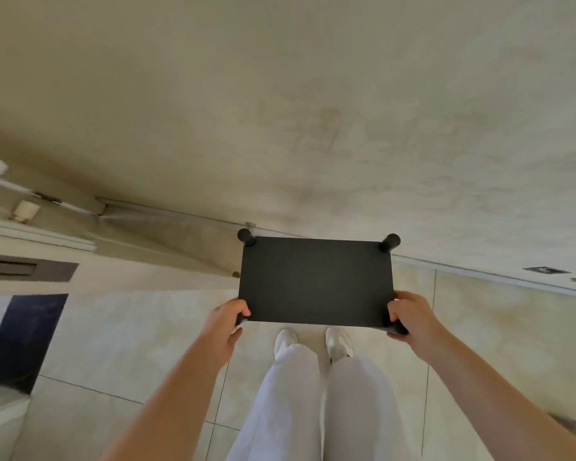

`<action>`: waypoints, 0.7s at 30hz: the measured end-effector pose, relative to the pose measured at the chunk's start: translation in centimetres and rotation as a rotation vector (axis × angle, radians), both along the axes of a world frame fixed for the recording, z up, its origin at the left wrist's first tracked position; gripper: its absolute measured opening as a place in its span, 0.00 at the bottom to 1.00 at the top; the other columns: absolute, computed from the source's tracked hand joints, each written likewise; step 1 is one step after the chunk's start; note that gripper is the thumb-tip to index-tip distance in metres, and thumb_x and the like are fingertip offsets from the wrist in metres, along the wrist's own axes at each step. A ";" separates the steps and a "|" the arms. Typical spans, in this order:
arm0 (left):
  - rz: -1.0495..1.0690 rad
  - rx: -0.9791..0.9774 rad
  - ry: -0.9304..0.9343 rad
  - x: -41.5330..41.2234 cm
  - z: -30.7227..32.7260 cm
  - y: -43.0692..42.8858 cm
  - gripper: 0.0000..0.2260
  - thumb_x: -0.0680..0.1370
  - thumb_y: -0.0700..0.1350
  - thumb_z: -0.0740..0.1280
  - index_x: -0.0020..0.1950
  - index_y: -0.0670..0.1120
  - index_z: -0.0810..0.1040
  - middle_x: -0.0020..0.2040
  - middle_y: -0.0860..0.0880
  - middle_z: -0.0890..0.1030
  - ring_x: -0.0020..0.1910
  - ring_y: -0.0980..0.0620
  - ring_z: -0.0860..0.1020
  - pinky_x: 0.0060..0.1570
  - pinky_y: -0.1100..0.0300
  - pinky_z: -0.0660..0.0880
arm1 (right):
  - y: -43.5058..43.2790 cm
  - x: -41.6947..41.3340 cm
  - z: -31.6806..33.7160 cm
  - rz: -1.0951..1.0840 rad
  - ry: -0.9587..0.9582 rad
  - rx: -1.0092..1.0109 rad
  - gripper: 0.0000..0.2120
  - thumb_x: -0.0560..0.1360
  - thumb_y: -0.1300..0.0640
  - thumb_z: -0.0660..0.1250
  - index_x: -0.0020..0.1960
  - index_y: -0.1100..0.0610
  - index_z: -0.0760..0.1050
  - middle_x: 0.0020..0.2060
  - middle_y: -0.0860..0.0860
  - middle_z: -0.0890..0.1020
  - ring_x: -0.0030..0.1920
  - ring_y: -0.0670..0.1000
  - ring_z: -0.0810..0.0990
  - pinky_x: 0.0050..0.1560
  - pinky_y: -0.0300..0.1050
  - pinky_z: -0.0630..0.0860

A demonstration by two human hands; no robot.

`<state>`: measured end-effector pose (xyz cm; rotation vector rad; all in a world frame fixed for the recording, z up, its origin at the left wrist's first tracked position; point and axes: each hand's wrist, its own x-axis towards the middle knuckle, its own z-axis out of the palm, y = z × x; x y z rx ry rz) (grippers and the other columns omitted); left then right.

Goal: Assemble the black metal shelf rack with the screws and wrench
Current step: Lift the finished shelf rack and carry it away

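The black metal shelf rack is held in front of me above the tiled floor, its flat rectangular panel facing the camera. Two black round posts stick out at its far corners, the far left post and the far right post. My left hand grips the near left corner, fingers curled round the post there. My right hand grips the near right corner post in the same way. No screws or wrench are in view.
My legs in white trousers and white shoes stand on the pale tiled floor just below the rack. A beige wall rises right behind it. A dark panel and white fittings are at the left.
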<state>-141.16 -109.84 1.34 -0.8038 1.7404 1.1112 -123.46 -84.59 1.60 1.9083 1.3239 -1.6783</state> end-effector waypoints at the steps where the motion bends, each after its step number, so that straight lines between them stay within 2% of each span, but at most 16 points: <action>1: -0.012 -0.001 -0.006 -0.5 -0.6 0.0 0.02 0.74 0.34 0.64 0.43 0.39 0.75 0.45 0.44 0.74 0.48 0.49 0.74 0.64 0.53 0.70 | -0.3 -0.1 -0.8 -0.018 0.000 -0.001 0.21 0.72 0.74 0.55 0.58 0.56 0.75 0.48 0.56 0.78 0.50 0.60 0.79 0.52 0.55 0.78; 3: -0.038 -0.012 -0.019 -1.4 -2.0 0.1 0.02 0.75 0.34 0.64 0.43 0.38 0.76 0.45 0.44 0.74 0.46 0.49 0.74 0.58 0.56 0.71 | -0.8 -0.4 -2.2 -0.040 0.003 0.005 0.22 0.72 0.74 0.55 0.59 0.56 0.74 0.48 0.55 0.78 0.53 0.62 0.79 0.51 0.54 0.78; 6: -0.046 -0.022 -0.038 -2.3 -3.5 0.6 0.04 0.75 0.34 0.63 0.42 0.39 0.76 0.41 0.46 0.75 0.40 0.51 0.73 0.43 0.61 0.70 | -1.2 -0.8 -4.0 -0.070 0.000 0.011 0.21 0.73 0.74 0.54 0.57 0.55 0.74 0.46 0.54 0.78 0.47 0.59 0.80 0.48 0.52 0.79; 11: -0.031 -0.063 -0.031 -3.4 -6.0 0.8 0.06 0.76 0.33 0.63 0.50 0.40 0.77 0.48 0.47 0.77 0.49 0.51 0.75 0.59 0.58 0.66 | -1.6 -1.5 -5.9 -0.100 0.012 -0.014 0.22 0.72 0.74 0.54 0.57 0.55 0.74 0.43 0.55 0.79 0.42 0.56 0.79 0.41 0.45 0.77; 17: -0.019 -0.053 -0.018 -4.7 -7.8 0.5 0.12 0.76 0.33 0.62 0.58 0.39 0.75 0.54 0.45 0.78 0.58 0.48 0.75 0.61 0.57 0.65 | -1.7 -2.5 -7.4 -0.085 0.001 -0.002 0.22 0.71 0.73 0.55 0.59 0.55 0.72 0.42 0.56 0.79 0.39 0.54 0.78 0.36 0.44 0.78; 19: -0.054 -0.061 -0.025 -5.0 -8.0 0.2 0.10 0.75 0.32 0.62 0.55 0.39 0.76 0.53 0.45 0.78 0.55 0.48 0.75 0.60 0.56 0.66 | -1.6 -2.7 -7.8 -0.040 -0.032 -0.007 0.19 0.72 0.71 0.56 0.59 0.57 0.72 0.43 0.57 0.78 0.40 0.55 0.78 0.38 0.47 0.80; 21: -0.107 -0.093 -0.026 -5.2 -8.2 0.1 0.06 0.75 0.32 0.62 0.49 0.39 0.76 0.50 0.44 0.78 0.49 0.48 0.76 0.56 0.53 0.68 | -1.5 -2.9 -8.0 0.011 -0.059 -0.029 0.15 0.73 0.68 0.57 0.58 0.60 0.71 0.43 0.58 0.77 0.39 0.57 0.77 0.38 0.49 0.77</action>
